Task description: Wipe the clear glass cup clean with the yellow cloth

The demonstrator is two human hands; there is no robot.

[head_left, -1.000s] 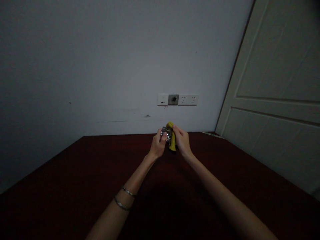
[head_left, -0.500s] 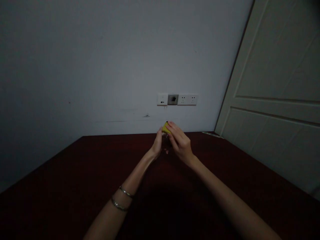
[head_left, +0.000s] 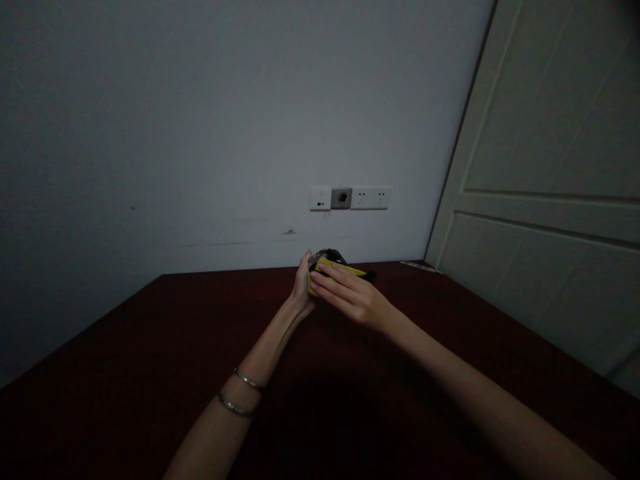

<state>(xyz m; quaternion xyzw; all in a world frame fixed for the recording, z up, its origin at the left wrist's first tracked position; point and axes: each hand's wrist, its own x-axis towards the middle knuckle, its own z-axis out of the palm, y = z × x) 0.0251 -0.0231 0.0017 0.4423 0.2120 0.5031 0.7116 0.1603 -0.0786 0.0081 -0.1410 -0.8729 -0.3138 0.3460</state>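
Observation:
My left hand (head_left: 301, 288) is closed around the left side of a dark, rounded object (head_left: 334, 254) with a greyish, shiny edge. What kind of thing it is does not show in the dim light. My right hand (head_left: 356, 293) presses a yellow cloth (head_left: 356, 270) with black parts against the near side of this object, its fingers laid over the cloth. Both hands are close together above the dark red tabletop (head_left: 225, 320). The fingers of my left hand are mostly hidden behind the cloth and the object.
Behind the table rises a pale wall (head_left: 225, 133) with a row of sockets and switches (head_left: 370, 198). A panelled door or cabinet front (head_left: 550, 147) stands along the right side. A thin flat strip (head_left: 420, 266) lies at the table's back right edge.
The yellow cloth was bunched small between my hands; now it is spread wider, with black parts showing. My right hand has moved left and lower across it. The dark rounded object has come into sight.

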